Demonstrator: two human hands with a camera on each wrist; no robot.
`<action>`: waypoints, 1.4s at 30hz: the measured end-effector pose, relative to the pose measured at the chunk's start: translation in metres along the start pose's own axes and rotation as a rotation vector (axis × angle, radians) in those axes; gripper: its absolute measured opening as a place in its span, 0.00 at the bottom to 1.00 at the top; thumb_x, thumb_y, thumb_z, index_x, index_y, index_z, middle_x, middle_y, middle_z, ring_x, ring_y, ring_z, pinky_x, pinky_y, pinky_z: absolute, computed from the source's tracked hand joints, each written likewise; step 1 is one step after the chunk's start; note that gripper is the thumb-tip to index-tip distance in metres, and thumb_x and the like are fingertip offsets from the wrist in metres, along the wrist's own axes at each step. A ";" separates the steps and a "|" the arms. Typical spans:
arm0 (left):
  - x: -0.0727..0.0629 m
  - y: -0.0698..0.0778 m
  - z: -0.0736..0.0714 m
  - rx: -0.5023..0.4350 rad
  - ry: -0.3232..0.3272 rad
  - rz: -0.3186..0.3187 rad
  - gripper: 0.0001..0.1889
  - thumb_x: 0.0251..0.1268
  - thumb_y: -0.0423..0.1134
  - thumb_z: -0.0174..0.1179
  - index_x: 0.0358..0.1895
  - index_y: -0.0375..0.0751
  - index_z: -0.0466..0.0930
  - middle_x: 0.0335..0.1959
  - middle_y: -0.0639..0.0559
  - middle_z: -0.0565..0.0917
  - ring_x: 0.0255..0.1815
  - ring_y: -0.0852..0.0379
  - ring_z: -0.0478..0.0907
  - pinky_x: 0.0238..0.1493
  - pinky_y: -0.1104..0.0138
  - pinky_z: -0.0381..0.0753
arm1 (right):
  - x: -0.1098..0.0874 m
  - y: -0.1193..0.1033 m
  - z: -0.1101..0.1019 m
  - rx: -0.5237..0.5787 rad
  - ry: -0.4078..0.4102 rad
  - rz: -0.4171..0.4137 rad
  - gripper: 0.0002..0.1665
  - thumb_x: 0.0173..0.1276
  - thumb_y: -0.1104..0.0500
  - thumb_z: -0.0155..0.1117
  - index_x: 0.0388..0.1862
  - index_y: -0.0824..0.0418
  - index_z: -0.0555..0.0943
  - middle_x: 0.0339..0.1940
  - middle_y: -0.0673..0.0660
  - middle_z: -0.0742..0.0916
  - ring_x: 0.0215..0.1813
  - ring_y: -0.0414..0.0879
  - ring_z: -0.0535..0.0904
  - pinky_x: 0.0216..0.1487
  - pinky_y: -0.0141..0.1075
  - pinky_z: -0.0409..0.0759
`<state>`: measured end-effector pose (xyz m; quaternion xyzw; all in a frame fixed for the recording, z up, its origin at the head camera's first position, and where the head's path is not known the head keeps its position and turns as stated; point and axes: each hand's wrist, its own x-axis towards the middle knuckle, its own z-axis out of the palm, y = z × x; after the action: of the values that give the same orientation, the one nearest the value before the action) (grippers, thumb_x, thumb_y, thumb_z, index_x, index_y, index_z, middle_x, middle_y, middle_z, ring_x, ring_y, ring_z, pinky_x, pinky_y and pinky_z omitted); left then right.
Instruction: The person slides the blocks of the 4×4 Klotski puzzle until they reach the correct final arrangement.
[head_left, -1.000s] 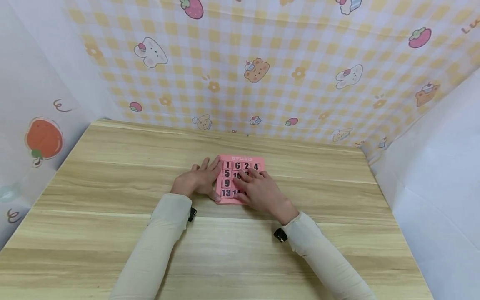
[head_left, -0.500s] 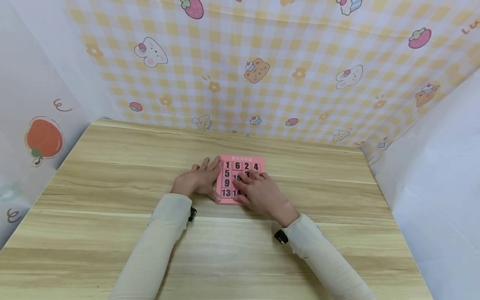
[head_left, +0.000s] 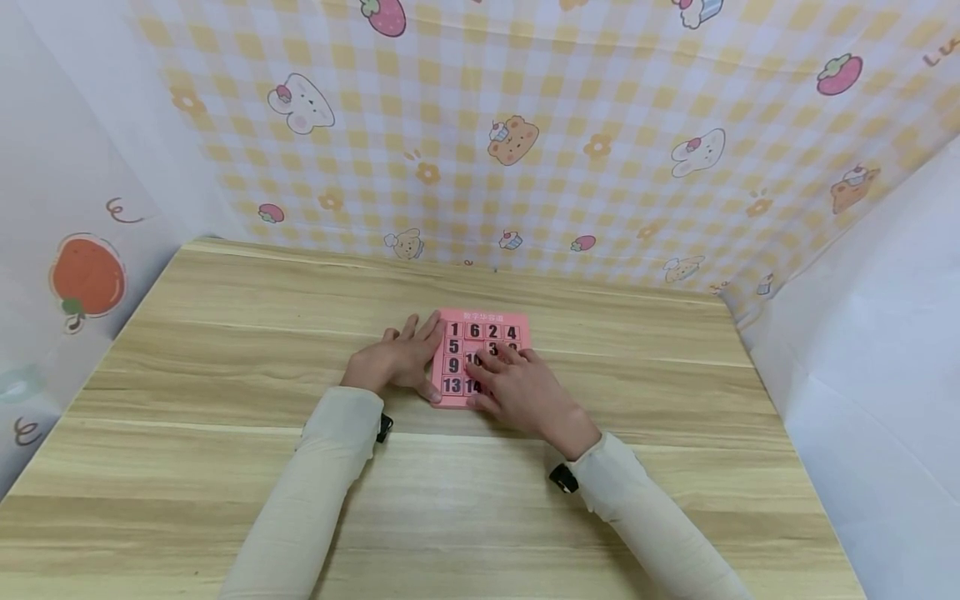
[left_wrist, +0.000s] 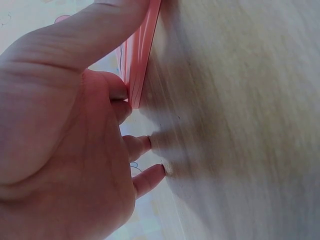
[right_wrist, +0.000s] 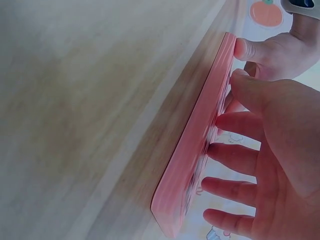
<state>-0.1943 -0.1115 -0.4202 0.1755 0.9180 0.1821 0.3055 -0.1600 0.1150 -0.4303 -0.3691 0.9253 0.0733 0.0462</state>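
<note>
A pink number slide puzzle (head_left: 483,318) lies flat on the wooden table. Its top row reads 1, 6, 2, 4; the left column runs 1, 5, 9, 13. A bare pink gap (head_left: 473,345) shows below the 6, and the 10 tile (head_left: 472,359) sits under that gap. My left hand (head_left: 393,360) touches the puzzle's left edge, thumb at the near corner and index finger at the far one, other fingers spread. My right hand (head_left: 521,389) is over the lower right, extended fingertips at the tiles, one on the 10. Its palm hides several lower right tiles.
The wooden table (head_left: 450,517) stretches around the puzzle. Behind it hangs a yellow checked cloth (head_left: 465,108) with cartoon prints, and pale panels (head_left: 877,350) stand at the sides. Black wrist devices (head_left: 564,478) show at the cuffs.
The 10 tile has slid toward the near edge under my right fingertips, uncovering the gap below the 6. My right hand has shifted slightly nearer; my left hand stays in place.
</note>
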 end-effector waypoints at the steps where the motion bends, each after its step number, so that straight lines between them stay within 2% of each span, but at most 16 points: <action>1: 0.000 0.000 0.000 -0.001 -0.001 0.000 0.64 0.52 0.55 0.72 0.80 0.40 0.32 0.81 0.48 0.26 0.80 0.40 0.22 0.79 0.44 0.34 | 0.000 0.000 0.000 -0.006 0.005 -0.003 0.34 0.76 0.32 0.43 0.74 0.45 0.70 0.75 0.52 0.72 0.75 0.57 0.66 0.71 0.56 0.68; 14: 0.000 0.000 0.000 -0.006 0.002 -0.002 0.64 0.51 0.55 0.72 0.80 0.40 0.32 0.81 0.48 0.26 0.80 0.39 0.22 0.79 0.44 0.33 | -0.005 -0.004 -0.002 -0.035 0.064 -0.044 0.34 0.75 0.32 0.45 0.70 0.48 0.75 0.71 0.53 0.77 0.71 0.57 0.71 0.67 0.56 0.73; 22: 0.000 0.001 0.000 -0.004 0.004 -0.004 0.65 0.51 0.55 0.73 0.80 0.40 0.30 0.81 0.48 0.26 0.80 0.39 0.22 0.79 0.44 0.33 | -0.006 -0.005 -0.003 -0.018 0.045 -0.032 0.34 0.75 0.33 0.46 0.70 0.48 0.75 0.72 0.53 0.76 0.72 0.58 0.70 0.68 0.56 0.71; 26: 0.000 0.001 0.000 0.003 -0.002 0.000 0.65 0.52 0.55 0.72 0.80 0.40 0.30 0.81 0.48 0.26 0.80 0.39 0.22 0.79 0.44 0.33 | -0.005 -0.003 -0.006 0.026 0.029 -0.017 0.34 0.75 0.33 0.45 0.71 0.47 0.74 0.73 0.53 0.75 0.74 0.58 0.67 0.69 0.58 0.69; 31: 0.000 0.001 -0.001 0.009 -0.007 0.001 0.65 0.52 0.55 0.72 0.80 0.39 0.31 0.81 0.47 0.26 0.80 0.39 0.22 0.79 0.43 0.33 | 0.000 0.004 -0.007 0.081 -0.005 0.039 0.34 0.76 0.34 0.45 0.75 0.47 0.69 0.76 0.52 0.70 0.78 0.57 0.61 0.73 0.59 0.63; 42: 0.000 0.001 0.000 -0.003 0.000 -0.004 0.65 0.51 0.56 0.72 0.80 0.41 0.31 0.81 0.48 0.26 0.80 0.39 0.22 0.79 0.43 0.33 | 0.020 0.018 -0.006 0.060 -0.010 0.076 0.36 0.76 0.34 0.46 0.76 0.47 0.66 0.78 0.53 0.67 0.78 0.57 0.60 0.71 0.58 0.66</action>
<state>-0.1942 -0.1108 -0.4198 0.1731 0.9181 0.1828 0.3062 -0.1867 0.1133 -0.4253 -0.3319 0.9402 0.0491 0.0589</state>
